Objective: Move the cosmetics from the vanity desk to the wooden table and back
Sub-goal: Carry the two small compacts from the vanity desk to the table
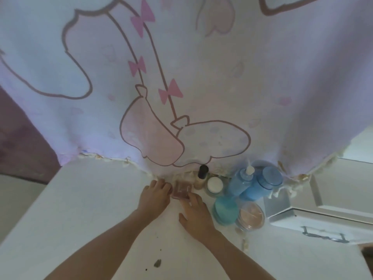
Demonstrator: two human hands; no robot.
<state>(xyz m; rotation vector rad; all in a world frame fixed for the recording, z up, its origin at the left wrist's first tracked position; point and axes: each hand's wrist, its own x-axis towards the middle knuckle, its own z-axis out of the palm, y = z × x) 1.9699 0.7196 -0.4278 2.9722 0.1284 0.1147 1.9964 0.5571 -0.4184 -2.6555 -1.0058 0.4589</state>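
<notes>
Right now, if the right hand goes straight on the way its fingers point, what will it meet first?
The pink palette: the fingertips of the right hand lie at its near edge, apparently touching it. Beyond the palette hangs the printed cloth, though depth there is unclear.

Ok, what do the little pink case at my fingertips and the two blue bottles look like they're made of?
The pink case looks like clear glossy plastic over pink-brown powder, judging by its shiny see-through lid, though it is blurred. The pump bottle and the capped bottle look like translucent blue plastic, with light glowing through them; tinted glass is possible.
</notes>
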